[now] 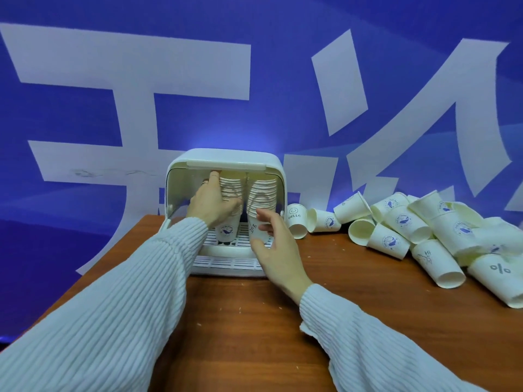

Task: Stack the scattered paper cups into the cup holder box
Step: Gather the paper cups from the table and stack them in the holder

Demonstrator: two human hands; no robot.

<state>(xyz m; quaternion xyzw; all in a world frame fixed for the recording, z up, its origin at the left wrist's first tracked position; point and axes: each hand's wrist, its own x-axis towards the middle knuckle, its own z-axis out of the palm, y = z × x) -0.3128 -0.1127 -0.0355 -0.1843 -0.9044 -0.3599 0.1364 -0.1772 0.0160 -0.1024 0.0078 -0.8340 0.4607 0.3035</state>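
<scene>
Step in hand: we judge we are seating cups inside the cup holder box; two nested stacks stand upside-down on its slatted white tray.
Left hand: fingers curled round the left stack, thumb across its lower cups, index finger reaching up near the box's top edge; we read this as gripping to steady or press the stack.
Right hand: fingers loosely bent beside the base cup of the right stack, fingertips touching or just off it; we cannot tell whether it grips, and it carries no separate cup.
Stacks counted: two, side by side, close together; the rims are too many and too fine to count.
Loose paper cups: roughly fifteen to twenty, lying on their sides and overlapping on the worktop right of the box; an exact count is not possible.
Nearest loose cup: the "HELLO" cup, just beside the box's right wall.
Next move, our judgement: the right hand goes to the pile, takes one cup and slips it mouth-down over a stack; both stacks stand close under the box's top, so headroom looks tight.
</scene>
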